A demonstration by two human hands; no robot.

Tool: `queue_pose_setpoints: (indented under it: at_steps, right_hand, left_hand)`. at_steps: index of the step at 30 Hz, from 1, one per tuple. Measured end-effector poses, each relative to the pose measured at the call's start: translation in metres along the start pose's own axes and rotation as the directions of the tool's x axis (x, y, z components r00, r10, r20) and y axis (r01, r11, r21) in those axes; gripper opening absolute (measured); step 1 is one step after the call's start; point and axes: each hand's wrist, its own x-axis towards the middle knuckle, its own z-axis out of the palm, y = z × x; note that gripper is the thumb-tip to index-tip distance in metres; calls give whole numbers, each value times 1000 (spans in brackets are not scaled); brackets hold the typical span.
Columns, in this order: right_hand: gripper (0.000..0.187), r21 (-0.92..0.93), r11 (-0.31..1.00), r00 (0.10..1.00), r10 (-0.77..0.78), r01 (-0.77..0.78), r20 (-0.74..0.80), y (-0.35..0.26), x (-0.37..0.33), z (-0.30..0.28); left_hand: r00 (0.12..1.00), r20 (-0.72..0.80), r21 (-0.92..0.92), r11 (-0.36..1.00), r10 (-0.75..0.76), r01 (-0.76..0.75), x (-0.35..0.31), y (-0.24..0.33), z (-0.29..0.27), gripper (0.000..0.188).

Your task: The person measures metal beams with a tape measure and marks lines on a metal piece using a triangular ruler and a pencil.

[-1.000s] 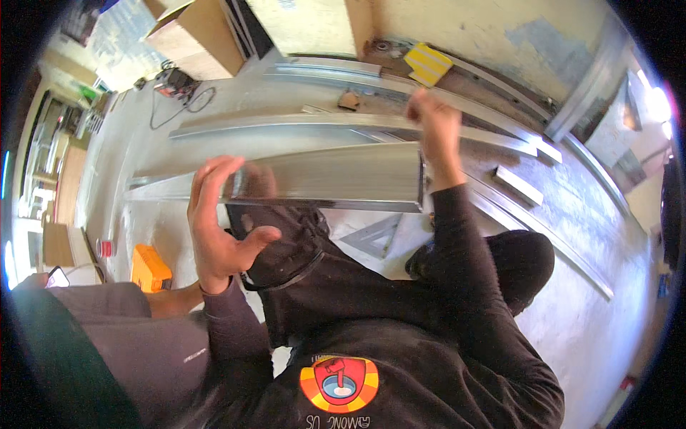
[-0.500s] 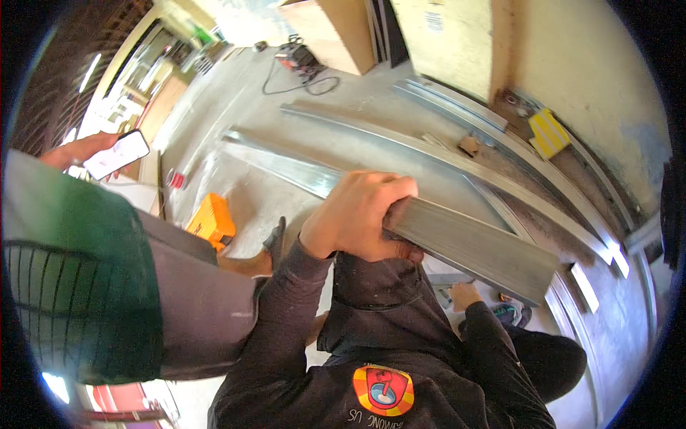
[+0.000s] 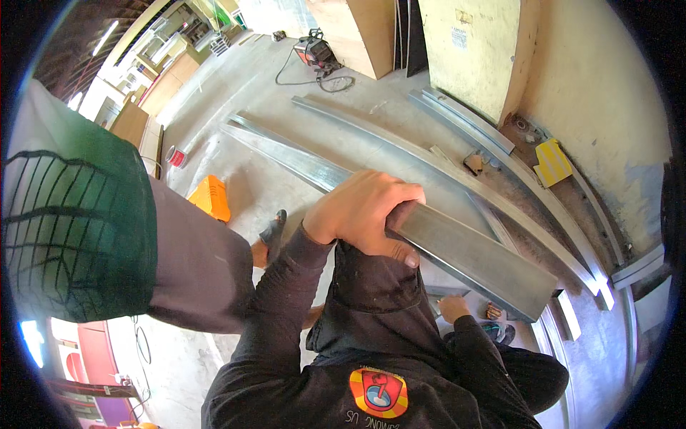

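A long rectangular metal tube point(image 3: 479, 257) crosses in front of my body, its near end to the right and its narrow far end toward the upper left. My left hand point(image 3: 366, 214) is closed over the tube's top, with the thumb along its near side. Lower and to the right, below the tube, my right hand point(image 3: 453, 308) has its fingers curled beside a flat grey piece point(image 3: 434, 293). What that hand holds, if anything, is too small to make out. My sandalled foot point(image 3: 494, 325) shows just right of it.
Several long metal profiles point(image 3: 429, 150) lie on the floor to the right. A person in a green top point(image 3: 86, 236) stands close on my left. Beyond are an orange case point(image 3: 210, 198), a red-and-white can point(image 3: 176, 156), a corded machine point(image 3: 316, 53) and a yellow striped piece point(image 3: 552, 163).
The view has shifted slightly. The person on the left has changed posture, and the phone in that person's hand is out of view. My left hand keeps its grip on the metal tube.
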Motion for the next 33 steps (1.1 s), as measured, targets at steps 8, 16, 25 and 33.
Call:
queue_pose_setpoints:
  at_steps: [8,16,25,33]
  right_hand:
    - [16,63,994,989,-77,86,-126,8,-3,-25]
    - [20,674,739,998,54,-14,-39,20,-3,-74]
    - [57,597,801,766,409,-40,-496,119,-6,-44]
    - [7,584,607,-5,696,539,-718,5,-138,-335]
  left_hand:
    - [991,31,-37,991,126,-125,6,9,-3,66]
    - [983,1,-49,982,184,-183,2,11,0,64]
    - [940,-7,-99,935,342,-341,48,34,-11,75]
    - [892,-146,14,903,427,-430,60,82,-20,47]
